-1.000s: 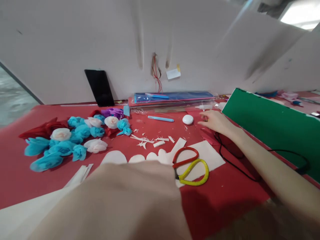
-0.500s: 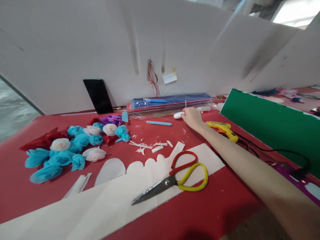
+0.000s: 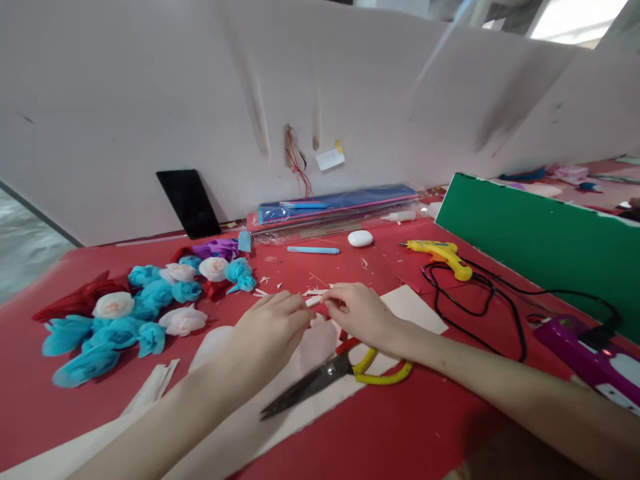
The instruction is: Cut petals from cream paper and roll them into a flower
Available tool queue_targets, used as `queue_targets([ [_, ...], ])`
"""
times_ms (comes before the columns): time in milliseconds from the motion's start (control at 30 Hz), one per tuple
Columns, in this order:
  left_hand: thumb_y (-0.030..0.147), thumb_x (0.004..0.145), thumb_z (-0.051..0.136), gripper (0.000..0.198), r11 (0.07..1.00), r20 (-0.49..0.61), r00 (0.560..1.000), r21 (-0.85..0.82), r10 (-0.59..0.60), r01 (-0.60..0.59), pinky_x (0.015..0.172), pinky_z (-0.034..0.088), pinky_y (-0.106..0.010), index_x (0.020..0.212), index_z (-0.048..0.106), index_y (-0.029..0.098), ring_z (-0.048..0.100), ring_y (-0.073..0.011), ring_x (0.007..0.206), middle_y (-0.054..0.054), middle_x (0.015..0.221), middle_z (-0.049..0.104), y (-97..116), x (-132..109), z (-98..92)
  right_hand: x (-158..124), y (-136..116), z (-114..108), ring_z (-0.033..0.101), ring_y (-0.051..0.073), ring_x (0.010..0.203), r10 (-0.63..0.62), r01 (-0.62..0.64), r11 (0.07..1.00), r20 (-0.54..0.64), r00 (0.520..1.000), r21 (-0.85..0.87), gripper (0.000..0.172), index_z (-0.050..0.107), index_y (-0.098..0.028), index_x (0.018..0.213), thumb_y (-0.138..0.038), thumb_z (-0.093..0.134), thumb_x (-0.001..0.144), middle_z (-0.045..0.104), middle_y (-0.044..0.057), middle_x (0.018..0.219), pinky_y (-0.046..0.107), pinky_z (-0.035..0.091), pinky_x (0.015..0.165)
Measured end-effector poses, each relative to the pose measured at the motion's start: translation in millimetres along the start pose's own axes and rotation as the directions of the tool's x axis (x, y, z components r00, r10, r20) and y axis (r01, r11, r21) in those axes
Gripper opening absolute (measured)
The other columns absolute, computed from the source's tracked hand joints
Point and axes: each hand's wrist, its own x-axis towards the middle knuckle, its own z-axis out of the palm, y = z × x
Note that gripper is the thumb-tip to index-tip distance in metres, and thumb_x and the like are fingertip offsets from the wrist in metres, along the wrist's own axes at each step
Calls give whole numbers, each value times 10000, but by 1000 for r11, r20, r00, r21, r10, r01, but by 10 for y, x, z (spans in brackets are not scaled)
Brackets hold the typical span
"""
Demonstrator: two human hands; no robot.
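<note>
Your left hand [image 3: 273, 327] and right hand [image 3: 363, 317] pinch closed, fingertips meeting (held item too small to identify), over the part-scalloped white strip [image 3: 415, 310]; scissors [image 3: 320, 377] lie idle, paper flowers [image 3: 150, 300] look finished.

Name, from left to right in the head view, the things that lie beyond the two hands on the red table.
Black phone → blue pen → white oval object → yellow glue gun → purple power strip.

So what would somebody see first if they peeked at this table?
Probably the heap of bright blue and white paper flowers on the left of the red table. Then the left hand and right hand, fingertips close together in the middle above the white paper, with red-and-yellow scissors lying just under the right one.
</note>
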Motion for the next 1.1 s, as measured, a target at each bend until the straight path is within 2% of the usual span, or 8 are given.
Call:
queue_targets([
  [133,156,867,437,214,1000,11,1000,27,-5,4,688,470,-365,951,634,146,546,-219,783,-82,858,634,-73,59,185,-45,19,105,597,137,673,-14,16,1000,-91,996,22,180,673,-164,853,-136,501,807,673,36,774,246,394,614],
  [233,177,868,464,206,1000,4,1000,23,10,-10,751,461,-397,987,626,134,537,-231,836,-89,895,635,-92,24,252,-70,22,136,599,147,685,-28,34,999,-132,991,42,194,685,-167,831,-122,501,785,681,49,783,244,381,626],
  [367,182,856,498,166,1000,-39,999,11,25,-25,761,453,-375,893,658,158,540,-212,815,-67,861,659,-63,54,244,-80,37,148,600,148,721,-39,52,996,-164,986,77,231,687,-161,828,-81,478,772,686,58,820,236,386,645],
  [567,195,850,523,163,999,-132,991,20,35,-32,839,391,-416,792,674,179,544,-196,769,-28,795,686,-43,55,233,-47,82,140,525,105,543,11,22,987,-201,980,158,245,695,-155,778,-63,470,743,661,27,677,210,373,554],
  [667,193,845,534,163,999,-156,987,34,38,-33,869,363,-430,773,680,182,544,-190,741,-18,771,690,-44,43,247,-43,83,135,514,102,537,19,21,983,-217,976,182,245,696,-156,769,-61,473,734,651,25,665,205,368,543],
  [867,178,833,552,150,999,-174,984,37,40,-34,893,343,-422,762,680,212,541,-175,720,9,758,692,-55,40,264,-54,80,145,520,125,590,-6,45,985,-225,974,169,253,699,-161,786,-54,477,728,635,28,644,231,372,605],
  [1100,178,877,464,218,999,-168,985,19,31,-29,923,312,-455,747,638,189,560,-178,738,-6,744,679,-60,33,297,-64,77,137,496,105,535,-30,59,987,-196,980,148,222,690,-160,766,-83,484,731,632,16,636,219,350,556],
])
